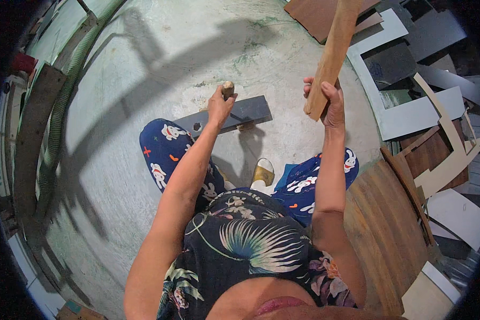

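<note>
My left hand point(220, 109) is closed around a short, round-ended wooden handle point(228, 88), held upright over a dark grey board point(257, 108). Whatever lies below the handle is hidden by my fingers. The board lies crosswise in front of my knees, with a ragged pale hole point(197, 127) near its left end. A small wooden block point(246, 126) shows at the board's near edge. Raised to the right, my right hand point(332, 104) grips the lower end of a long wooden bar point(335, 50) that runs up past the top of the view.
At the right lie stacked offcuts, white angled panels point(410, 118) and a curved pale strip point(444, 120). A brown wooden sheet point(386, 229) is beside my right leg. Along the left runs a ribbed green hose point(64, 106) next to a dark plank point(34, 122). My sandalled foot point(263, 172) is near the board.
</note>
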Demonstrator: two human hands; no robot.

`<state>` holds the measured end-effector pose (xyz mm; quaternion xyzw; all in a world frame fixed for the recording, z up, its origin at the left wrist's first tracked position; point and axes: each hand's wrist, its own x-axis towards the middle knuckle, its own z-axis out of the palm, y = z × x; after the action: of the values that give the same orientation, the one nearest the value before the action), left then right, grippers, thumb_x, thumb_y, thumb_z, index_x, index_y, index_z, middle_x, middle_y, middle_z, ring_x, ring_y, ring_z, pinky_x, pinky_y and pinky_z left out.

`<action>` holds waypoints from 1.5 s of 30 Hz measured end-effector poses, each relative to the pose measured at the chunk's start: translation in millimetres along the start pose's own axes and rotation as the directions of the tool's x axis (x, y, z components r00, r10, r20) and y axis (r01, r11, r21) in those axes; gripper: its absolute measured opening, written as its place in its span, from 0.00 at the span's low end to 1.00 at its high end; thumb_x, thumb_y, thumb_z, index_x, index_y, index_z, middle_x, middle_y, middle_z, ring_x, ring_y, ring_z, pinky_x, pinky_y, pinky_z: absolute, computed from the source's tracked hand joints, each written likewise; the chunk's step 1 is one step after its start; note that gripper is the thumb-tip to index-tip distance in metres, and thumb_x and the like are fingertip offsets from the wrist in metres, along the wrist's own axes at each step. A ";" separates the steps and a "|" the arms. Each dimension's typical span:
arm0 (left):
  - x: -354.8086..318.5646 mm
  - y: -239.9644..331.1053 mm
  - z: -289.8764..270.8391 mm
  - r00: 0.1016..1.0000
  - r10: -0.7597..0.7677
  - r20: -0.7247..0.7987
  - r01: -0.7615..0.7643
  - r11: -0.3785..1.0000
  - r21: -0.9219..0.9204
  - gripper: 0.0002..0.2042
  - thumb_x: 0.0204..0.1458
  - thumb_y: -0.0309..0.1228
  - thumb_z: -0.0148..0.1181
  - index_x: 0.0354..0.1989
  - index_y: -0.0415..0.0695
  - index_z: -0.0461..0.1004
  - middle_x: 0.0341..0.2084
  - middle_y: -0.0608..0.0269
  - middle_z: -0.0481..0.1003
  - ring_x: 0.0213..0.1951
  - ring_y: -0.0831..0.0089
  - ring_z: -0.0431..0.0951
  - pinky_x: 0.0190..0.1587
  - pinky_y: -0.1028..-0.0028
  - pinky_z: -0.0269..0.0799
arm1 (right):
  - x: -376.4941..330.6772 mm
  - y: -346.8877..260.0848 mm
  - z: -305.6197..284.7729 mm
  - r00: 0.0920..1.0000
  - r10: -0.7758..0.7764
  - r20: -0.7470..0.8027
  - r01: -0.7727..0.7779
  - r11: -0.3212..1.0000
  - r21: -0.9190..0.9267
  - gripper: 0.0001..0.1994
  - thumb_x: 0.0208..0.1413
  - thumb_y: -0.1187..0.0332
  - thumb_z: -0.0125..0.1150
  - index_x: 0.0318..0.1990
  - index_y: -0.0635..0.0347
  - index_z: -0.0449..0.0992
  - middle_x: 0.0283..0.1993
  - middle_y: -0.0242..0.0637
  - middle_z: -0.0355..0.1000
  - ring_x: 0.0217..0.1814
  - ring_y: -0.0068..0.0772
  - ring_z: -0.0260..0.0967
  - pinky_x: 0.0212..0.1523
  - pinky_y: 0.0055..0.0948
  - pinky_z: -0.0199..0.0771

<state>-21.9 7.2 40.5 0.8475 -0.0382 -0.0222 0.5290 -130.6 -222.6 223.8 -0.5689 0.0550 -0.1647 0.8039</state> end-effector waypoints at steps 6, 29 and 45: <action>-8.6 10.3 5.1 0.986 0.023 0.166 -0.019 1.000 -0.023 0.21 0.45 0.39 0.63 0.46 0.42 0.71 0.37 0.47 0.77 0.41 0.49 0.77 0.44 0.60 0.71 | -52.2 19.8 13.1 0.998 -0.015 -0.069 -0.008 0.944 -0.328 0.26 0.47 0.59 0.60 0.50 0.64 0.60 0.34 0.41 0.70 0.29 0.23 0.69 0.32 0.24 0.73; -40.7 -33.3 49.1 0.925 0.258 0.279 -0.311 0.936 0.164 0.17 0.45 0.32 0.62 0.45 0.48 0.69 0.37 0.52 0.74 0.40 0.51 0.75 0.39 0.57 0.71 | -126.2 127.8 45.0 0.997 -0.039 -0.071 -0.029 0.651 -0.759 0.35 0.43 0.65 0.65 0.59 0.67 0.60 0.52 0.49 0.67 0.54 0.39 0.66 0.53 0.35 0.66; -33.2 -39.9 50.3 0.960 0.237 0.151 -0.262 0.949 0.175 0.18 0.44 0.31 0.64 0.45 0.49 0.68 0.36 0.53 0.72 0.38 0.51 0.76 0.38 0.57 0.71 | -139.7 163.3 31.7 0.977 -0.132 -0.170 -0.042 0.657 -0.753 0.40 0.46 0.64 0.64 0.65 0.67 0.51 0.61 0.54 0.60 0.61 0.45 0.61 0.61 0.38 0.60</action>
<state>-57.3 -17.4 -17.5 0.8801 -0.1810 -0.0059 0.4390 -220.1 -99.7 68.7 -0.8307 0.1882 -0.2059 0.4818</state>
